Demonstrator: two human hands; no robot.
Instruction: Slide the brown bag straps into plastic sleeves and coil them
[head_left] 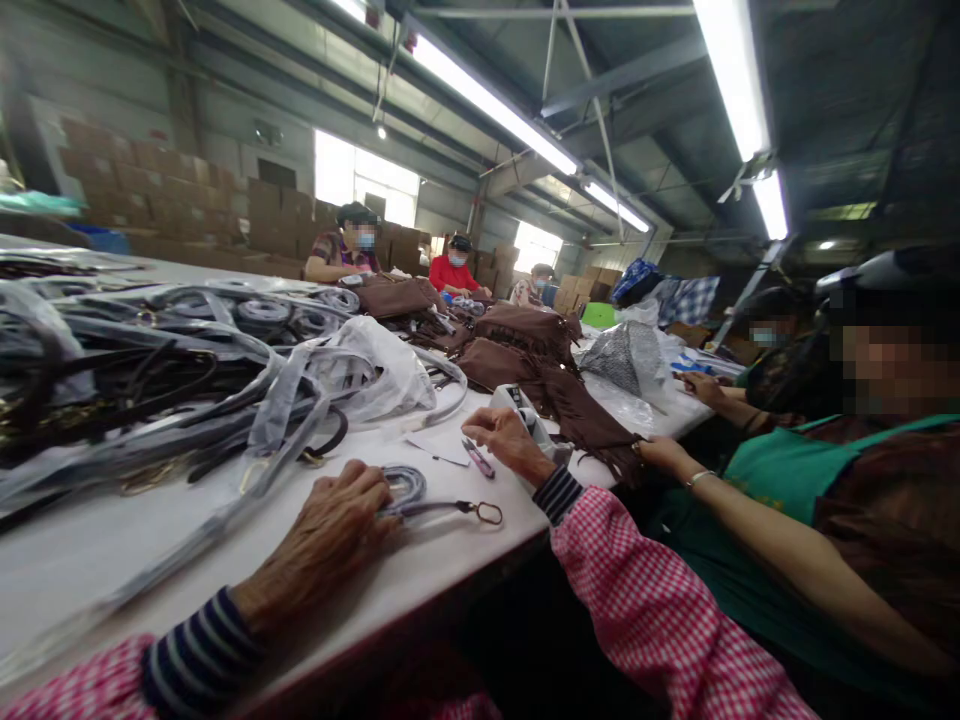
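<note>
My left hand (330, 535) rests low on the white table, its fingers curled over a coiled grey strap (409, 485) that seems wrapped in clear plastic. The strap's end, with a gold-coloured metal clasp (489, 513), sticks out to the right. My right hand (514, 442) hovers a little above the table with thumb and forefinger drawn together; anything between them is too small to make out. Just below its fingertips lie pink-handled thread snips (478, 460). Behind that hand stands a grey-white object (521, 405), partly hidden, perhaps a tape dispenser.
A large heap of plastic-wrapped straps (187, 370) covers the table's left side. Brown fringed bags (517, 345) are piled ahead. At right, a co-worker in a green apron (772, 470) touches a brown bag. Other people sit farther along; the table's front edge (450, 590) runs close to me.
</note>
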